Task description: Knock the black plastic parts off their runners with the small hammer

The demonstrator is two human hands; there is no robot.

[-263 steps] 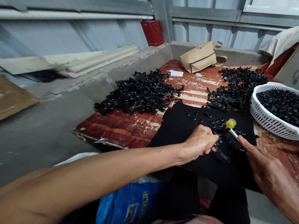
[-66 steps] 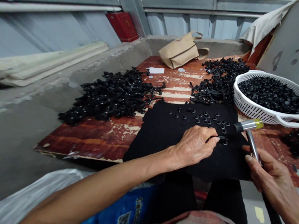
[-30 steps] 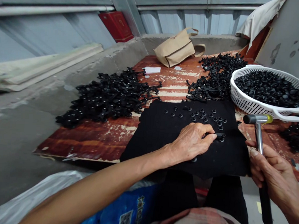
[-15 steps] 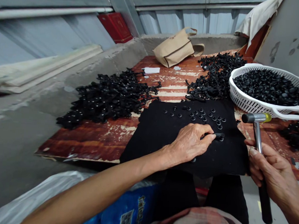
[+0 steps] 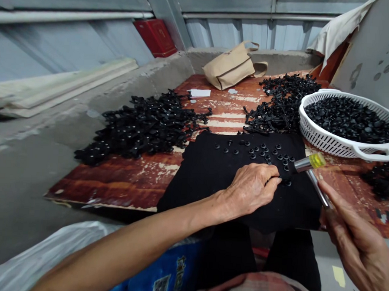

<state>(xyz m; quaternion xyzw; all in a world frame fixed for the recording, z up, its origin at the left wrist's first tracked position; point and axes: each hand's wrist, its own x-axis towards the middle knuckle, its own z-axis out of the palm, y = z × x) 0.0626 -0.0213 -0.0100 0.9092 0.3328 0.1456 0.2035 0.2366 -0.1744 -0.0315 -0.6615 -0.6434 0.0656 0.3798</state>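
Observation:
My left hand is closed in a pinch over a black cloth, holding a small black plastic strap whose far end is hard to make out against the cloth. In my right hand is a mallet with a metal head, a yellow face on one end and a dark face on the other. The dark face hangs just right of my left fingertips, at the strap's end; whether it touches is unclear. Beyond my left hand, several round black buttons with raised centres lie on the cloth.
A large heap of black plastic parts lies at left, another heap at the back. A white basket full of black discs stands at right. Behind are a beige bag and a white paper on the worn red table.
My right hand has swung the mallet left and down, bringing its head from beyond the cloth's right edge to beside my left fingertips. My left hand keeps its pinch in nearly the same place.

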